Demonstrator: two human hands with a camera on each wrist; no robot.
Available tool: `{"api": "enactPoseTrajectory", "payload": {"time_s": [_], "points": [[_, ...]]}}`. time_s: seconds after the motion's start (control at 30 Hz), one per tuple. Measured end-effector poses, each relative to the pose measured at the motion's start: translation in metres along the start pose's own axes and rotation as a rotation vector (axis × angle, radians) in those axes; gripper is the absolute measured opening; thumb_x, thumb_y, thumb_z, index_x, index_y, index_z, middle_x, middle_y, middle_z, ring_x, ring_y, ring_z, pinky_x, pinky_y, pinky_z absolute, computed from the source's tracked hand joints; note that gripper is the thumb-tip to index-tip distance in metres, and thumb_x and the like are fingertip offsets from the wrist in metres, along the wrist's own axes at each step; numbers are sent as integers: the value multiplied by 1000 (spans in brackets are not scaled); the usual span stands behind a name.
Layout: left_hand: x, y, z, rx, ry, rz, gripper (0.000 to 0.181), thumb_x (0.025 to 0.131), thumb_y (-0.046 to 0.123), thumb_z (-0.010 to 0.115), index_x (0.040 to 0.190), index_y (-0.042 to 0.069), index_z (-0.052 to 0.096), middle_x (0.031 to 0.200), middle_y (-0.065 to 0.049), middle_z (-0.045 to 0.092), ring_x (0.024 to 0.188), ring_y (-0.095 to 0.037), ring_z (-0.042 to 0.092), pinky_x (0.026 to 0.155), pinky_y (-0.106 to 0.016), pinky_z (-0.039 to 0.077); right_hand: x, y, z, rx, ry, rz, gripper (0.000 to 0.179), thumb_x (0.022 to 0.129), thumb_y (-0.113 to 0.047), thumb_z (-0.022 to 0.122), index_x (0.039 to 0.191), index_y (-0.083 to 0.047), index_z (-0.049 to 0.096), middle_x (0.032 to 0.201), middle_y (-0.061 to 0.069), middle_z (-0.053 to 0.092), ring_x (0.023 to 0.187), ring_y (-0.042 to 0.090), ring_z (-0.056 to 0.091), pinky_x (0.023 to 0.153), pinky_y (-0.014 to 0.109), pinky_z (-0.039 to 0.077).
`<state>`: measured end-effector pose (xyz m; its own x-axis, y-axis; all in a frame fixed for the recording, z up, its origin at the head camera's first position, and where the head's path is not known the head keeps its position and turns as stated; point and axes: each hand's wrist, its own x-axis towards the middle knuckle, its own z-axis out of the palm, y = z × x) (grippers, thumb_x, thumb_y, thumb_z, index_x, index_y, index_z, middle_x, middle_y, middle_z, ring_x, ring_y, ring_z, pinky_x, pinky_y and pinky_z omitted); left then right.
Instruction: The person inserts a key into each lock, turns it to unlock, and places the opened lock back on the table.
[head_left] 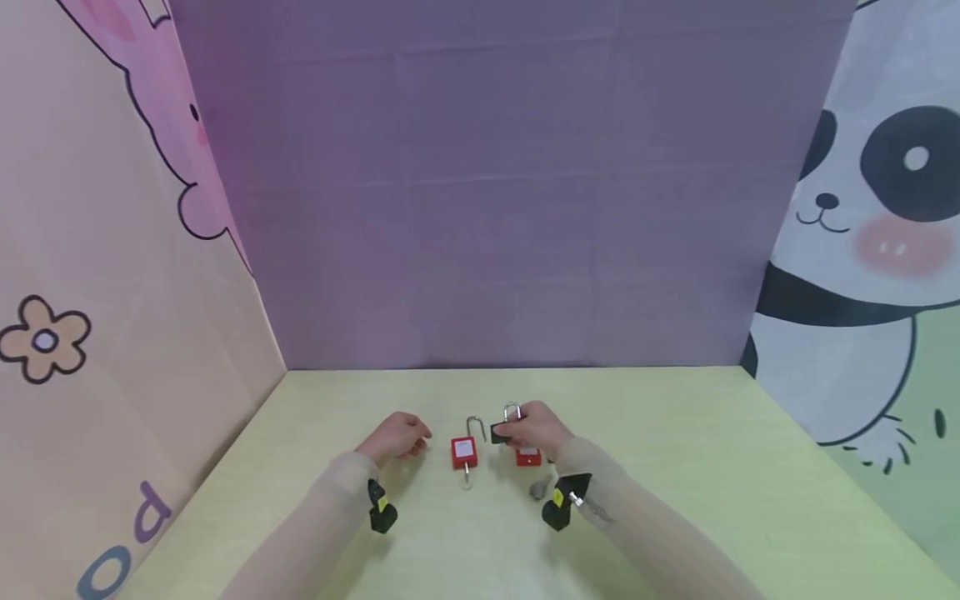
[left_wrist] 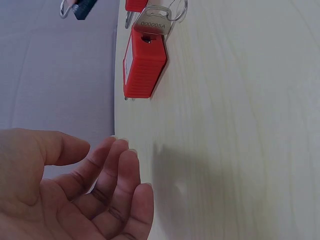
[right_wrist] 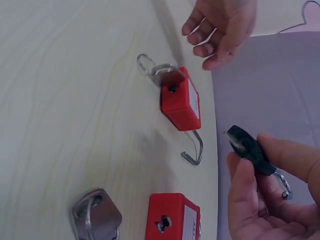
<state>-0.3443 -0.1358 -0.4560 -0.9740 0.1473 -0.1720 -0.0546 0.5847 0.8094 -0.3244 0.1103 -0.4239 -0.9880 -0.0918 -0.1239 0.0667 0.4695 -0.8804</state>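
Observation:
My right hand [head_left: 538,427] pinches a small black padlock [right_wrist: 251,151] between thumb and fingers, raised above the table; its shackle points up in the head view. My left hand [left_wrist: 95,192] hovers at the left with loosely bent fingers, holding nothing. Between the hands lies a red padlock [head_left: 464,452] with a white label. Its shackle [right_wrist: 199,150] is swung open, and a key [left_wrist: 153,21] with a ring sits in its keyhole. A second red padlock [right_wrist: 167,217] lies under my right hand, its keyhole bare. Near it is a loose metal key [right_wrist: 102,215].
The pale wood table [head_left: 420,550] ends at a purple cloth backdrop [head_left: 487,208]. Printed cartoon panels stand on both sides, a panda [head_left: 832,358] on the right. A small black wrist camera [head_left: 382,508] is strapped to each forearm.

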Motion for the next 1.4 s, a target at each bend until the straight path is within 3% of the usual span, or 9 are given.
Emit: {"api": "enactPoseTrajectory", "payload": {"time_s": [0.17,0.37,0.67,0.83,1.07,1.4], "points": [[2,-1,0,18,-7,-4,27,98,13,48,105,-4,67,86,-10,65,72,-16,58,64,-26,49,5,-5,5,-166,9,18,16,81,-9,77,83,-1,64,81,7,66,65,14,61,64,27,54],[1,2,0,25,-2,-8,27,98,13,48,106,-4,67,87,-11,65,71,-17,58,64,-26,49,7,-6,15,-323,26,23,18,77,-9,80,77,-3,63,70,5,64,57,14,61,51,20,43],[-2,6,-1,16,-8,9,26,96,11,47,102,-5,68,84,-11,65,72,-17,59,63,-26,50,13,3,29,-390,-3,61,21,75,-6,81,75,-4,60,71,5,63,59,15,63,55,24,49],[-2,4,-1,7,-25,68,25,93,10,48,97,-5,68,77,-9,65,66,-14,58,58,-23,50,15,6,33,-400,-11,80,23,74,-7,81,80,-3,59,71,6,63,58,15,63,56,24,48],[-5,8,3,12,4,10,27,95,10,47,102,-6,68,81,-13,66,66,-15,57,61,-26,50,16,1,35,-457,-9,92,27,75,-9,82,85,-1,59,72,7,61,56,14,62,56,23,46],[-2,8,6,39,0,-13,28,96,12,47,105,-5,68,83,-11,65,69,-17,57,63,-26,50,21,-1,39,-613,-9,65,30,73,-12,84,88,-2,60,73,5,59,51,14,58,59,25,47]]}}
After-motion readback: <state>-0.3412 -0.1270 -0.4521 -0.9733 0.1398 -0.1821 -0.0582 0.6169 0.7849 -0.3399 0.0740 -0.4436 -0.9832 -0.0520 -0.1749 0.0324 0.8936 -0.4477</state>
